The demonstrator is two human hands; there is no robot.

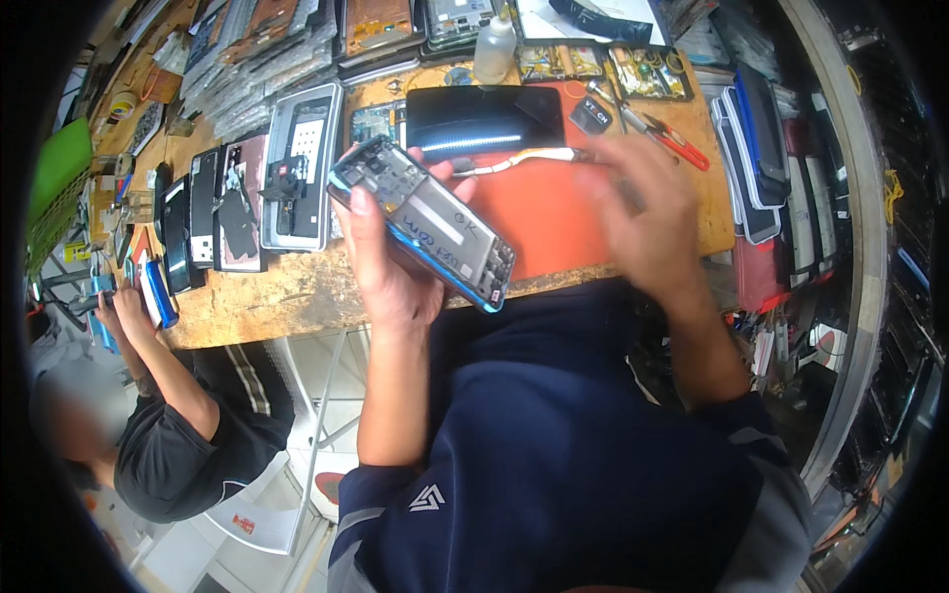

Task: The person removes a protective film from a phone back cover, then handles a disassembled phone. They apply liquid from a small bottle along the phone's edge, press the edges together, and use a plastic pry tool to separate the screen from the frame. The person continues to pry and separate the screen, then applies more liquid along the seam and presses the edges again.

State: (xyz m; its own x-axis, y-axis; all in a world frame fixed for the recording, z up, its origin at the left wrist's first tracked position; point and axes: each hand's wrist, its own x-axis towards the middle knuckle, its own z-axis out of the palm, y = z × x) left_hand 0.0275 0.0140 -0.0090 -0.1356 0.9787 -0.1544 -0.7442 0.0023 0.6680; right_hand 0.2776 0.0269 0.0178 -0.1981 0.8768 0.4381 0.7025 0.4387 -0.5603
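My left hand (381,262) is closed around an opened phone frame (445,232) with a bright blue edge, tilted so its inner side faces up. Handwriting marks the frame's grey middle, and small parts show at both ends. Blurred by motion, my right hand (647,212) hovers over the right side of an orange mat (554,222). Its fingers are near the right end of a slim white-and-orange tool (539,156), perhaps a brush; whether they touch it is unclear. The tool's dark left end lies close to the phone frame's far edge.
Behind the mat sits a dark glossy screen panel (484,117), with a clear squeeze bottle (494,49) beyond. A red-handled cutter (677,141) lies at right. Phone housings (301,168) line the table's left side. Another person (188,435) works at lower left.
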